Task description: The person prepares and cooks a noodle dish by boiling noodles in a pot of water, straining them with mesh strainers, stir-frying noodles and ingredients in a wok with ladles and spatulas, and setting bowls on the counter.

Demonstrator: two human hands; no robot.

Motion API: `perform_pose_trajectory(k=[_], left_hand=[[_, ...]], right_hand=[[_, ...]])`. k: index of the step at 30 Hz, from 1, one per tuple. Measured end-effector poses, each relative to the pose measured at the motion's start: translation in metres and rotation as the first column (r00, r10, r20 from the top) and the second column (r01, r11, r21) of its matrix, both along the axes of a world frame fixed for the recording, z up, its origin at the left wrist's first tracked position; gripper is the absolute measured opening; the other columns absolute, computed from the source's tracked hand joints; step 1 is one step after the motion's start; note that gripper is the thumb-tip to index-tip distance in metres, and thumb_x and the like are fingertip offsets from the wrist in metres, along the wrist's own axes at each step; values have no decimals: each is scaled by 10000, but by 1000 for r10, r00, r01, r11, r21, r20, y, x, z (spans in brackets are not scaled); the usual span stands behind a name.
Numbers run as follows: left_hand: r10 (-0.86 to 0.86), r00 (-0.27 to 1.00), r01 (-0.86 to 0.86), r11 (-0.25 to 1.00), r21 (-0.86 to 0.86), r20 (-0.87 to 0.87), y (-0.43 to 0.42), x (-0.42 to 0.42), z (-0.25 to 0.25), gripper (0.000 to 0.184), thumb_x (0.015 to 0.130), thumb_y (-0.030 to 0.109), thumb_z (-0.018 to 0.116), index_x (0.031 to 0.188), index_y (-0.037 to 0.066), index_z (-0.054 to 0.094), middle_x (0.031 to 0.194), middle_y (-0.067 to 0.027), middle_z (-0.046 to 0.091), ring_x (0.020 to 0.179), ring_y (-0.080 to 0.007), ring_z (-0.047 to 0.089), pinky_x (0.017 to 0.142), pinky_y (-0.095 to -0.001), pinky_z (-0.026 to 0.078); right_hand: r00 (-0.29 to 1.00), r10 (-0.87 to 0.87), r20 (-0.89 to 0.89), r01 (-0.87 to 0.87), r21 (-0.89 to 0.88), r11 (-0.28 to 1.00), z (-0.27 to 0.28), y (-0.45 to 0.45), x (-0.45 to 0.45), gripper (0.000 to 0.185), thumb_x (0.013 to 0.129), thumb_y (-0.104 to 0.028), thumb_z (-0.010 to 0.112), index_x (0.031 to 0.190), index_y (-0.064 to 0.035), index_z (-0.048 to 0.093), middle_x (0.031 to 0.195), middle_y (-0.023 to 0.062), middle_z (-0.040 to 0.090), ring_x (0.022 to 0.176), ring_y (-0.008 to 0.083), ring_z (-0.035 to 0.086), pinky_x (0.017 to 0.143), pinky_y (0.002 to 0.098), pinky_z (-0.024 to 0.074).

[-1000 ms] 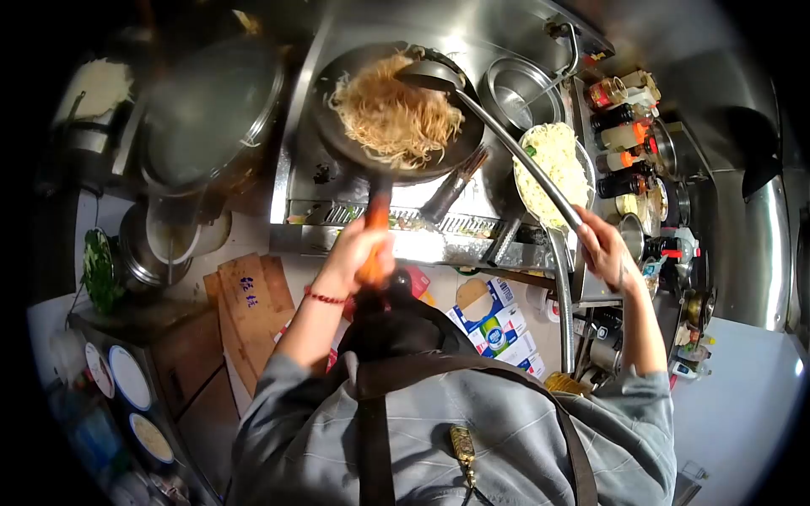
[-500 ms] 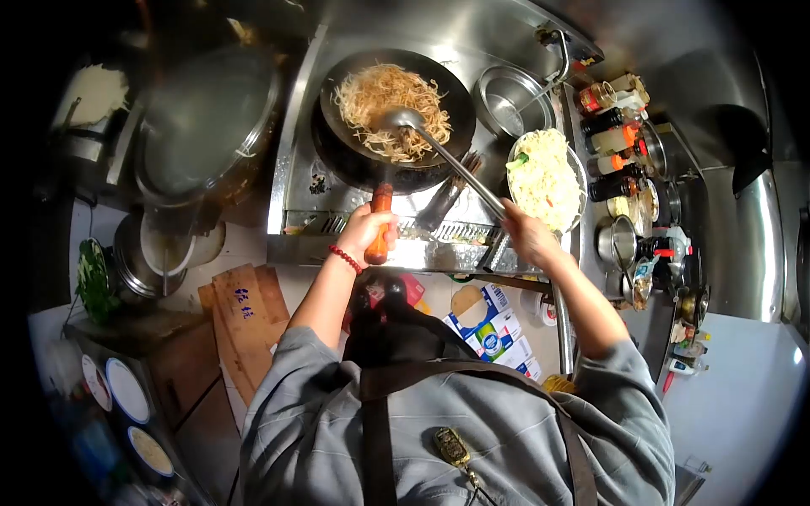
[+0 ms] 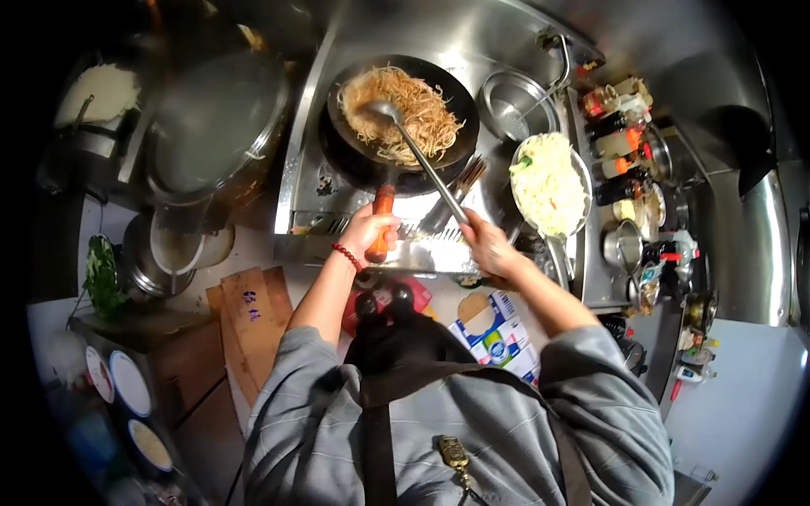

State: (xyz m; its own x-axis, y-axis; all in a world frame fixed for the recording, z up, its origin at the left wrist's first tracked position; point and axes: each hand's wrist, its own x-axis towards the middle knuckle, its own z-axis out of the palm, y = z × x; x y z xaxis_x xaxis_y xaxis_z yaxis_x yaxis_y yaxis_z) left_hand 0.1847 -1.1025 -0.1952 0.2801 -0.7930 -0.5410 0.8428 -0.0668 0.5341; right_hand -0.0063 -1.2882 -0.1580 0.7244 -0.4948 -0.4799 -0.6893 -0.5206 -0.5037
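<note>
My left hand [image 3: 368, 234], with a red bead bracelet at the wrist, is wrapped round the orange-brown wooden handle [image 3: 382, 221] of a dark wok [image 3: 466, 110]. Browned noodles [image 3: 426, 114] lie inside the wok. My right hand [image 3: 491, 247] grips the lower end of a long metal ladle [image 3: 424, 164], whose bowl rests among the noodles at their left side. Right of the wok, a strainer [image 3: 557, 249] holds pale noodles [image 3: 550, 185] with a bit of green. A brush with dark bristles [image 3: 469, 175] lies between the wok and my right hand.
A metal pot [image 3: 516, 103] stands behind the strainer under a tap [image 3: 564, 63]. Several bottles [image 3: 623, 142] line the right shelf. A large steaming pan [image 3: 211, 126] is at the left. Wooden boards [image 3: 253, 325] and a printed carton [image 3: 498, 337] lie lower down.
The wok has come down from its raised tilt, its noodles settling. My right hand and the ladle have moved left, the ladle's bowl now in the noodles. My left hand keeps its hold.
</note>
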Motion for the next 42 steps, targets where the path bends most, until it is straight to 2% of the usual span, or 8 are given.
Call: perform_pose_trajectory(k=[7, 23, 25, 27, 33, 35, 37, 42], left_hand=[[-26, 996, 26, 1000, -9, -80, 48, -27, 44, 111, 798, 4, 501, 879, 65, 457, 530, -32, 423, 399, -125, 437, 354, -266, 331], [8, 999, -9, 1000, -26, -52, -5, -12, -1, 107, 795, 4, 546, 803, 40, 445, 628, -39, 445, 466, -109, 436, 388, -251, 330], [-25, 997, 22, 999, -46, -78, -4, -3, -5, 120, 790, -10, 543, 823, 47, 443, 645, -47, 444, 466, -113, 436, 388, -249, 328], [-21, 995, 21, 1000, 4, -101, -5, -1, -6, 132, 787, -19, 532, 849, 48, 436, 652, -35, 441, 466, -114, 435, 387, -257, 329], [29, 996, -29, 1000, 0, -82, -12, -1, -8, 139, 763, 2, 575, 818, 39, 452, 606, -40, 464, 454, -126, 467, 379, -279, 381], [-62, 998, 62, 998, 21, -6, -5, -3, -12, 143, 775, 19, 568, 807, 52, 432, 641, -33, 451, 466, -110, 437, 401, -274, 350], [-21, 1000, 21, 999, 38, 11, 7, -4, 8, 148, 777, 10, 552, 857, 55, 436, 612, -34, 435, 446, -114, 436, 397, -270, 357], [-61, 991, 56, 997, -46, -119, 45, -18, 42, 175, 779, -21, 519, 874, 70, 404, 596, -36, 429, 420, -118, 425, 366, -262, 335]], right_hand=[[917, 356, -181, -394, -266, 880, 99, -71, -86, 380, 901, -199, 481, 1268, -108, 441, 908, 245, 618, 804, 340, 623, 726, 420, 482], [983, 51, -178, -121, -410, 904, 98, -68, -16, 340, 899, -143, 495, 1231, -66, 502, 1105, 175, 594, 1013, 260, 588, 870, 327, 443], [997, 25, 72, -7, -244, 970, 89, -89, -20, 336, 915, -158, 473, 1233, -52, 497, 1129, 179, 584, 973, 278, 600, 843, 328, 454], [961, -260, 90, 261, -7, 965, 86, -88, -24, 406, 941, -275, 437, 1308, -101, 431, 641, 18, 546, 417, 78, 413, 421, 242, 394], [906, -422, 21, 348, 529, 774, -4, 10, 67, 452, 956, -358, 370, 1341, -123, 352, 633, 41, 516, 481, 129, 472, 437, 308, 448], [824, 168, 541, -53, -221, 974, -83, -18, 17, 461, 939, -330, 429, 1332, -104, 349, 659, 72, 551, 514, 177, 527, 462, 344, 450], [994, 108, -6, -106, -242, 965, 49, 4, -16, 504, 904, -204, 474, 1369, -137, 291, 656, 259, 575, 567, 353, 587, 550, 445, 474], [935, 351, 41, -320, -322, 891, 60, -27, -77, 521, 881, -156, 505, 1362, -119, 309, 691, 219, 607, 596, 342, 613, 583, 424, 507]])
